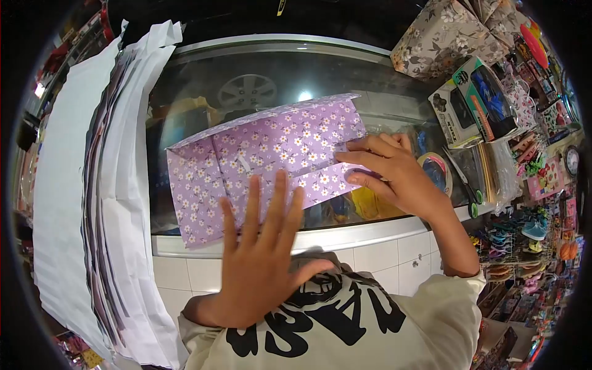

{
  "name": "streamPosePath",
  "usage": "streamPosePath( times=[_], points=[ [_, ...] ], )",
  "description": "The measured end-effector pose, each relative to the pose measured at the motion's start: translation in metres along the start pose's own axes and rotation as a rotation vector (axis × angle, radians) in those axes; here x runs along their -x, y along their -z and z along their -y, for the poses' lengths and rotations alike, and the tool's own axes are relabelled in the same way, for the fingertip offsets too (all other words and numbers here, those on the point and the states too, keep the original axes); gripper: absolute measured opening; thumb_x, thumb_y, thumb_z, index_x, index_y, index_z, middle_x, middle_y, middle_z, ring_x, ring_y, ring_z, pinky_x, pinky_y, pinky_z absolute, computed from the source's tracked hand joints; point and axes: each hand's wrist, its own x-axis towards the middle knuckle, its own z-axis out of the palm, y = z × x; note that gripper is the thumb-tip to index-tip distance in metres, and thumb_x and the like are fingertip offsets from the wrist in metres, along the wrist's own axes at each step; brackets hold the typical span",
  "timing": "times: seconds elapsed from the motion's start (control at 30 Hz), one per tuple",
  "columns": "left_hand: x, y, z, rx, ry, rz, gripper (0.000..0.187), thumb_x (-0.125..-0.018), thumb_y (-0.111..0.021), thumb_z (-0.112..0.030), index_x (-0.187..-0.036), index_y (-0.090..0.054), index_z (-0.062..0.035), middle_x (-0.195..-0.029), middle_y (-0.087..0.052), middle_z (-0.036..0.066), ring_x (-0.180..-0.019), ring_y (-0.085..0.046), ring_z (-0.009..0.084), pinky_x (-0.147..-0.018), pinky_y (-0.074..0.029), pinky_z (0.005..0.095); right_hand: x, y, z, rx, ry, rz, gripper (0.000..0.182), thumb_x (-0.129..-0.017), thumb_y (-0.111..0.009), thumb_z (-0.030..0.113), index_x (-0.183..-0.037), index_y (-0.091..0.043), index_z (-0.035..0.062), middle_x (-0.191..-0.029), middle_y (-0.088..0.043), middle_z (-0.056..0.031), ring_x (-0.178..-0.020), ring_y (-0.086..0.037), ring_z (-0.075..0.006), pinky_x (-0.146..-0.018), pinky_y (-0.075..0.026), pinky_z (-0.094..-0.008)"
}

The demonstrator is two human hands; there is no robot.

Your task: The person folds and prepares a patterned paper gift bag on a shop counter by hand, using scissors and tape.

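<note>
Purple wrapping paper [320, 129] with white daisies lies folded on a glass-topped counter, its far edge lifted. A crease runs down its left part, and a folded flap lies along the near right side. A small pale strip [245, 163] shows on its middle. My left hand [256, 265] is open, palm down and fingers spread, with the fingertips over the paper's near edge. At the right end, my right hand [394, 169] has its fingers bent on the flap and the thumb close below them, gripping the paper there.
Large white sheets [132, 185] stand stacked at the left. On the right are a tape roll [436, 169], scissors [472, 194] and boxed toys [484, 102]. A flower-patterned wrapped package [444, 40] sits behind them. The counter's metal rim [370, 233] runs along the near side.
</note>
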Motion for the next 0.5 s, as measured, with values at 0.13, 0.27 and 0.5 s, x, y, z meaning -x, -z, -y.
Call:
streamPosePath(
  times=[0.13, 0.27, 0.5],
  points=[
    [-0.001, -0.012, -0.005, 0.062, -0.034, 0.032, 0.104, -0.076, -0.055, -0.073, -0.143, -0.036, 0.0045, -0.152, -0.029, 0.028, -0.141, -0.026, 0.0473, -0.112, -0.021, 0.0613, -0.002, -0.001, 0.005, 0.047, -0.044, 0.0, 0.035, -0.091, -0.06, 0.033, -0.123, -0.063, 0.0192, -0.118, -0.062, -0.0022, -0.11, -0.055, -0.0198, -0.095, -0.029, -0.0423],
    [-0.002, -0.01, -0.006, 0.035, -0.026, 0.077, 0.102, -0.076, -0.057, -0.07, -0.144, -0.036, 0.0042, -0.152, -0.028, 0.028, -0.141, -0.026, 0.0474, -0.112, -0.022, 0.0608, 0.01, -0.016, 0.036, 0.378, 0.005, -0.166, 0.045, -0.091, -0.06, 0.033, -0.133, -0.056, 0.0163, -0.138, -0.054, -0.0031, -0.13, -0.047, -0.0202, -0.105, -0.023, -0.0509],
    [-0.003, -0.01, -0.005, -0.017, -0.017, 0.132, 0.104, -0.065, -0.073, -0.054, -0.146, -0.035, -0.0001, -0.153, -0.027, 0.026, -0.142, -0.025, 0.0459, -0.113, -0.023, 0.0598, 0.025, -0.021, 0.05, 0.127, -0.031, 0.228, 0.077, -0.092, -0.047, 0.058, -0.152, -0.029, 0.0137, -0.158, -0.028, -0.0013, -0.148, -0.02, -0.0205, -0.112, 0.004, -0.0683]
  ],
)
